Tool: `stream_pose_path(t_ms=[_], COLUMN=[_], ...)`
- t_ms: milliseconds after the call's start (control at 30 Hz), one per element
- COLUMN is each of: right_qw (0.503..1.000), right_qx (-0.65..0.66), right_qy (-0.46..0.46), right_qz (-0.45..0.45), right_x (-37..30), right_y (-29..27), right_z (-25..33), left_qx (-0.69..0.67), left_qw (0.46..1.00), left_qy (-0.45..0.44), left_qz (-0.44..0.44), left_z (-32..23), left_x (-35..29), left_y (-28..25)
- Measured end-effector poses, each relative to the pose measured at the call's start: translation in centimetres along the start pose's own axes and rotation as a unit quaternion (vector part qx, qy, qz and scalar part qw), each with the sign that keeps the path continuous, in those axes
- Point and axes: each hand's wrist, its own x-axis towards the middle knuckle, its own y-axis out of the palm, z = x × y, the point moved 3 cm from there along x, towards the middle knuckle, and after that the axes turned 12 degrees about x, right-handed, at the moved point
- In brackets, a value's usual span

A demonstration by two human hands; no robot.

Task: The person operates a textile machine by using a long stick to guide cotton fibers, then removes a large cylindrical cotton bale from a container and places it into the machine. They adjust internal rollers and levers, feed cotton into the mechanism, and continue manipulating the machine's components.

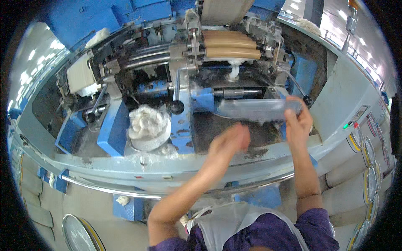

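Observation:
My right hand (298,121) is closed round the right end of a long, see-through plastic cover (253,109), held level over the front of a textile machine (184,163). Just below the cover, my left hand (234,140) is smeared by motion, and its fingers cannot be made out clearly. It appears apart from the cover. Behind the cover lie tan rollers (232,52), with a white strand of fibre (235,69) hanging beneath them. Left of my hands, a heap of white fibre (147,122) sits on a round metal piece (150,142).
Black-knobbed levers (177,107) stand up from the machine, and another black knob (307,100) is close beside my right hand. A metal rail (113,190) runs along the front. Tall cans (351,182) line the right side. A raised blue cover (83,21) is at the back left.

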Motion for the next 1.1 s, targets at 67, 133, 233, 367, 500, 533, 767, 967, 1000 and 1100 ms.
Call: stream_pose_path(t_ms=[67, 133, 233, 367, 500, 533, 767, 967, 1000, 1100], right_qw=[0.999, 0.997, 0.998, 0.990, 0.928, 0.909, 0.918, 0.924, 0.923, 0.911], right_qx=[-0.007, -0.026, 0.029, -0.135, -0.325, -0.348, -0.294, -0.253, -0.262, -0.295], right_qy=[0.033, 0.054, 0.044, 0.002, -0.108, -0.146, -0.113, -0.114, -0.129, -0.126], right_qz=[0.023, 0.041, 0.019, 0.029, 0.149, 0.175, 0.239, 0.264, 0.251, 0.260], right_x=[-1.9, -4.0, -6.3, -8.1, -8.4, -8.4, -8.2, -8.4, -8.4, -8.8], right_y=[1.0, 3.1, 5.7, 5.1, 4.0, 4.0, 5.0, 4.5, 4.6, 5.8], right_z=[0.0, -0.9, -3.1, -3.7, -3.5, -3.3, -4.2, -5.1, -5.1, -5.2], left_qx=[0.159, 0.271, 0.363, 0.596, 0.509, 0.433, 0.332, 0.400, 0.431, 0.427], left_qw=[0.964, 0.871, 0.839, 0.766, 0.831, 0.871, 0.929, 0.892, 0.869, 0.874], left_qy=[0.193, 0.286, 0.277, 0.164, 0.128, 0.119, 0.108, 0.135, 0.184, 0.108], left_qz=[-0.092, -0.293, -0.297, -0.175, -0.183, -0.201, -0.125, -0.162, -0.162, -0.204], left_z=[-3.9, -9.0, -12.5, -11.2, -9.8, -9.6, -10.8, -11.0, -11.0, -10.6], left_x=[-5.8, -5.5, 3.0, 11.9, 13.8, 13.6, 13.9, 14.2, 14.2, 14.6], left_y=[-4.0, -10.7, -16.9, -20.0, -20.4, -20.6, -20.6, -20.6, -20.5, -22.0])
